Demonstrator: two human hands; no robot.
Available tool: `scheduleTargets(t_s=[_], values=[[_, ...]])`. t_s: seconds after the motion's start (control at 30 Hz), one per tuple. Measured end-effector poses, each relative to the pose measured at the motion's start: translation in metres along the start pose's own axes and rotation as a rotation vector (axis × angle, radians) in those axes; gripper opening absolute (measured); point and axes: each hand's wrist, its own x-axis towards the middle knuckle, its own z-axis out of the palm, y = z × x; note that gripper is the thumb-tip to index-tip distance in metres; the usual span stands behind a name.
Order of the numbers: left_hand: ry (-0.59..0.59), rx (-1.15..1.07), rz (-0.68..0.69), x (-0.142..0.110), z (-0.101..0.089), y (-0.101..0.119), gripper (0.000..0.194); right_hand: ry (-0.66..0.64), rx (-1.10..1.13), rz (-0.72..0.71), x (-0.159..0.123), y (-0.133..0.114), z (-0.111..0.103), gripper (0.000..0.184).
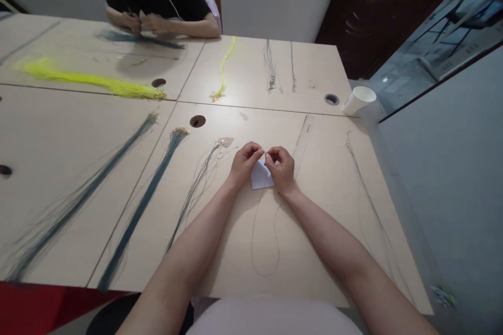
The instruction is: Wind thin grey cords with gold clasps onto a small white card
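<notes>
The pale table (334, 167) stretches between the right forearm and a grey strand bundle (367, 193) by its right edge. The left hand (244, 165) and right hand (284, 168) are curled, thumbs and fingertips pinched closed at a tiny piece (265, 153) too small to identify. On the near side, a thin thread (252, 246) lies in a narrow loop, long axis near to far, its rounded end toward the near edge. White paper (261, 179) sits beneath the hands.

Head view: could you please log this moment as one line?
Left hand: pinching, contents unclear | Right hand: pinching, contents unclear | White paper sheet: beneath hands | Thin grey looped line: on pale wooden table
</notes>
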Motion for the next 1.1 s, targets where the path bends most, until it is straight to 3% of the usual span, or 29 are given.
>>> scheduleTargets(t_s=[0.57, 1.1], values=[[0.018, 0.007, -0.017, 0.000, 0.001, 0.002, 0.019, 0.016, 0.003, -0.002, 0.001, 0.002, 0.001, 0.005], [0.036, 0.040, 0.082, 0.008, 0.010, -0.019, 0.022, 0.041, -0.023, -0.081, 0.006, 0.013, -0.003, 0.010]])
